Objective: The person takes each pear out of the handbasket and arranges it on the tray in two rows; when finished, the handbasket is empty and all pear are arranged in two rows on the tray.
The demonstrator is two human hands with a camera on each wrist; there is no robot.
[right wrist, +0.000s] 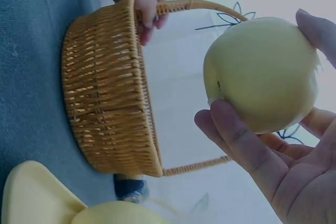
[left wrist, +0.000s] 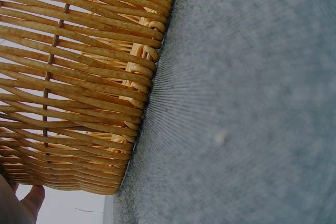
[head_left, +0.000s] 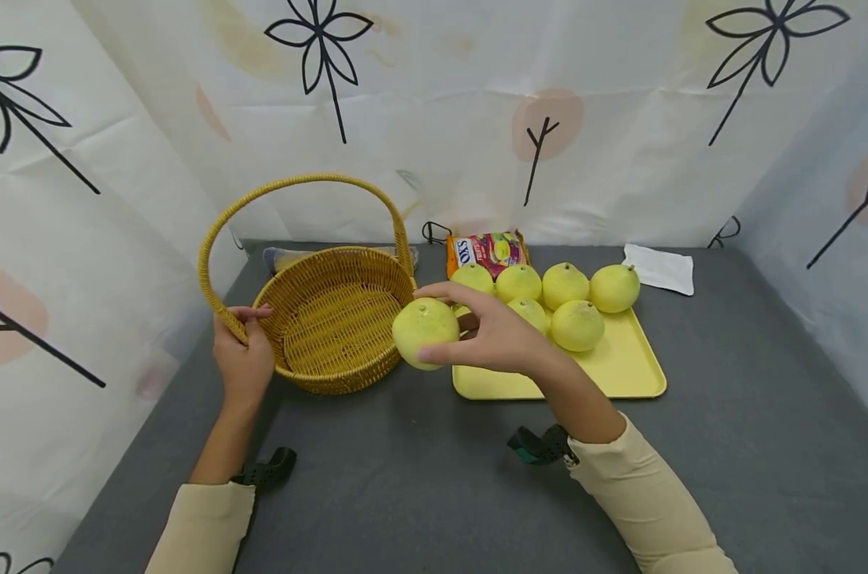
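A woven wicker basket [head_left: 340, 383] with a tall arched handle [head_left: 300, 182] stands on the left of the grey table, its inside bare. At the foot of that handle, my left hand [head_left: 243, 359] grips the basket; only a bit of this hand [left wrist: 26, 205] shows in the left wrist view. My right hand [head_left: 494, 331] holds a round pale yellow-green melon [head_left: 425, 333] between thumb and fingers, just right of the basket's rim and above the table. In the right wrist view, the melon [right wrist: 262, 74] is clear of the basket [right wrist: 105, 87].
A yellow tray [head_left: 623, 375] with several similar melons [head_left: 577, 325] lies on the right. Behind it are a colourful snack packet [head_left: 487, 251] and a white tissue-like piece [head_left: 659, 269]. Something wrapped [head_left: 283, 257] lies behind the basket. Patterned cloth walls [head_left: 441, 119] enclose the table.
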